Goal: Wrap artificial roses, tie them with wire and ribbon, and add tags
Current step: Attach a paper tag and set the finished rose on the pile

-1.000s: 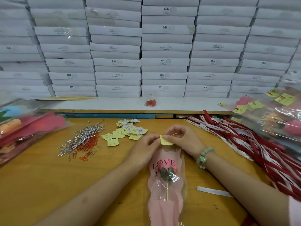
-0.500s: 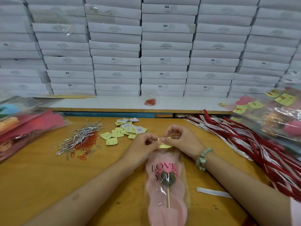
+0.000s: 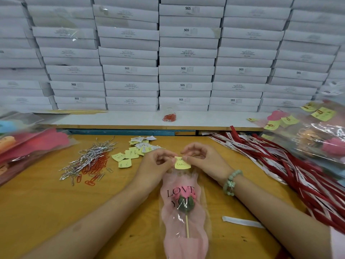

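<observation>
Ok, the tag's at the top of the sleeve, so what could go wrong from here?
1. The left hand and right hand pinch the yellow tag only near its top edge; it could slip or sit crooked.
2. The wrapped rose lies loose on the table, held only at its top, so it may twist.
3. The right forearm lies close to the red ribbons and might drag them.

Pale green bead bracelet point(image 3: 231, 182), pink sleeve point(image 3: 338, 243)
</observation>
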A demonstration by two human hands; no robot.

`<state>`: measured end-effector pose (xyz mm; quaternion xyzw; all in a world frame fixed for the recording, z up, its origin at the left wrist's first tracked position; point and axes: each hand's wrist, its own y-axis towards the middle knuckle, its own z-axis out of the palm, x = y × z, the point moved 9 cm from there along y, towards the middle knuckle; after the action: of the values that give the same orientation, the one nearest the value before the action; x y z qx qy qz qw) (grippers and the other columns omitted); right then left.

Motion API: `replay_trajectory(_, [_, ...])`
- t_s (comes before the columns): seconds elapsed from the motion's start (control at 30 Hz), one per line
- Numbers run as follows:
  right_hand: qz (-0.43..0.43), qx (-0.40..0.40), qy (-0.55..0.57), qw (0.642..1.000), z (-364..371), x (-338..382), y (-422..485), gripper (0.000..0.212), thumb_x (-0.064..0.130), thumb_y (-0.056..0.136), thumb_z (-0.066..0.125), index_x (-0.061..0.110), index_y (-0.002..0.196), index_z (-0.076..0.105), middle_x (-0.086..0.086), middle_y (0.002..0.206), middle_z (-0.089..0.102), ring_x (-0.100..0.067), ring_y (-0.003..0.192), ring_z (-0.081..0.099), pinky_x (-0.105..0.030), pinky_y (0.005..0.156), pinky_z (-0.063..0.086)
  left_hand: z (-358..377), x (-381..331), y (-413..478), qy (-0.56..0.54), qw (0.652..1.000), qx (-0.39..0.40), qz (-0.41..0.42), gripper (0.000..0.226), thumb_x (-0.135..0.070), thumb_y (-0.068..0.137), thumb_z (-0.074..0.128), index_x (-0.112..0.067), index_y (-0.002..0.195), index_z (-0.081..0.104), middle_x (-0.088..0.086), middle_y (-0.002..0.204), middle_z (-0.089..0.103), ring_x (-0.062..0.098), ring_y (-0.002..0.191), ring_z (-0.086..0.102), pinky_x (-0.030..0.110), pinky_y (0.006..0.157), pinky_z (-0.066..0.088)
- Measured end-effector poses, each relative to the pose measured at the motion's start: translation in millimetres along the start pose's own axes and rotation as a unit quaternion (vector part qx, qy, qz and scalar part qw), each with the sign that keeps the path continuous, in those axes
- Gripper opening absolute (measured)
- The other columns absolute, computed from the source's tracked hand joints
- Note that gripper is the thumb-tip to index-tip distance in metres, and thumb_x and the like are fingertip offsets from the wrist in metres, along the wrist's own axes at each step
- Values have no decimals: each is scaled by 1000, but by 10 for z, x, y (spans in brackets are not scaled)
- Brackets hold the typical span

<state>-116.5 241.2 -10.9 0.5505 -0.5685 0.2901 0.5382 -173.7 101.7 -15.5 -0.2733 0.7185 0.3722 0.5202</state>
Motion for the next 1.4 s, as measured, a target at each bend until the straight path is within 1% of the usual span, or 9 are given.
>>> replay_trajectory(0.1, [7,4,2,1000,6,-21,4,18,11,84,71,14,101,66,-2,85,72,-19,80,70,-21,68,55,4,-19,-10,-6,1000,0,5,12,-8,90,65,-14,97,73,-6,64,64,2,64,61,14,67,50])
replay_trajectory(0.27, [7,11,9,1000,19,-15,3,15,11,83,72,17,95,68,1,86,71,-13,79,68,-19,69,54,31,-34,-17,-6,1000,10,6,11,-15,92,65,-16,99,73,4,79,72,3,71,63,16,69,49])
replay_trajectory(0.43, [10,26,17,999,41,2,-9,15,8,81,73,15,93,68,4,82,71,-8,73,66,-16,67,53,50,-38,-28,4,1000,22,10,11,-15,90,68,-17,98,74,-3,75,71,2,72,64,13,67,48])
replay_trajectory(0.7, [18,26,29,999,64,23,-21,5,15,89,66,14,93,68,3,81,72,-5,72,66,-14,63,50,9,-21,-20,-6,1000,6,10,14,-10,90,67,-18,98,74,11,89,71,6,79,66,14,70,51])
replay_trajectory(0.83, [11,25,40,999,55,41,-29,9,10,87,67,9,96,68,7,72,69,-1,64,63,-13,61,48,33,10,-12,-8,1000,16,-6,16,-9,93,63,-20,100,73,9,92,71,13,88,66,23,78,53])
replay_trajectory(1.03, [21,24,46,998,46,32,-29,11,11,85,70,11,95,69,1,79,70,-8,69,63,-16,64,52,51,24,11,17,1000,17,-3,5,-19,92,64,-17,96,67,-5,86,66,3,81,61,14,70,46])
replay_trajectory(1.17, [28,24,48,998,56,34,-39,11,6,84,70,11,94,68,0,79,69,-8,66,63,-15,59,50,61,37,9,16,1000,23,-13,5,-15,93,63,-13,90,59,-2,75,64,12,72,58,30,74,47])
replay_trajectory(1.3, [40,23,37,998,64,44,-54,10,4,86,66,10,95,68,-3,78,67,-7,57,61,-12,51,46,84,31,-8,4,999,37,-13,4,-12,94,62,-16,94,60,-6,63,63,7,60,55,27,68,46])
replay_trajectory(1.4, [56,4,27,998,45,35,-58,10,8,90,62,9,98,68,-9,88,70,-14,74,66,-21,66,53,92,-13,-32,15,999,44,-2,7,-13,94,61,-16,99,65,-8,62,64,3,61,58,20,70,48])
